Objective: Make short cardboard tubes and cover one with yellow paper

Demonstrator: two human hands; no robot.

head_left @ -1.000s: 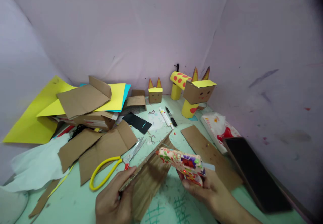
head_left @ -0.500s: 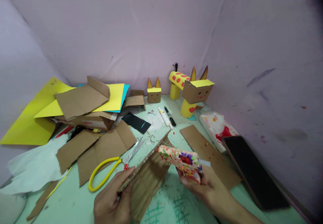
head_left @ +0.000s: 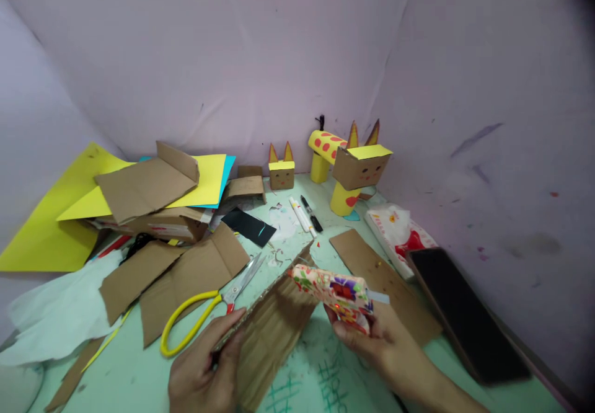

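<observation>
Cardboard point(head_left: 274, 332) first: one bent piece, tilted up on edge in front of me, low in the middle of my view. My left hand point(head_left: 204, 360) has its near end pinched between thumb and fingers, I'd say to steady it and leave most of that raw edge free. My right hand point(head_left: 376, 345) is wrapped around the grip of one glue gun point(head_left: 330, 286), nozzle aimed left at the same edge, probably so the bead lands right on it. Can't tell if the tip is touching. One glue stick pokes out the back.

Just left of the cardboard there's one pair of scissors point(head_left: 229, 295), blades pointing away, likely parked within reach. Past those, two scraps point(head_left: 139, 273) overlap. On the other side, one flat sheet point(head_left: 381, 276) lies on the table point(head_left: 134, 376), then one phone point(head_left: 467, 317) and one tissue pack point(head_left: 390, 227) by the wall, out of the way I guess. Further back: two white markers point(head_left: 300, 214), one black pen point(head_left: 312, 214), one small box head point(head_left: 281, 179) and one spotted animal point(head_left: 360, 170), both with two ears.
</observation>
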